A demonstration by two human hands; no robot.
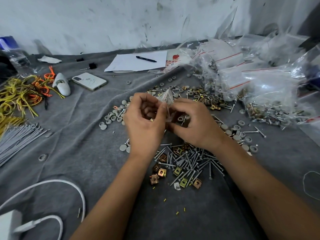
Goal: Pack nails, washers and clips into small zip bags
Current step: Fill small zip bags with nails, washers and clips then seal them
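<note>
Grey cloth covered the desk (69, 135); my hands (166, 122) pinched one zip bag (166, 99) above loose nails (192, 161), filled bags (259, 94) to its right, much hardware still unpacked.

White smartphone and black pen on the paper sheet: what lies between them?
Head view: only wrinkled grey cloth between white smartphone and black pen on its paper sheet.

The bench (86, 135) cloth is grey. Clips (161, 172) are gold and copper, washers (112, 116) pale grey. Cords (20, 94) are yellow and orange.
</note>
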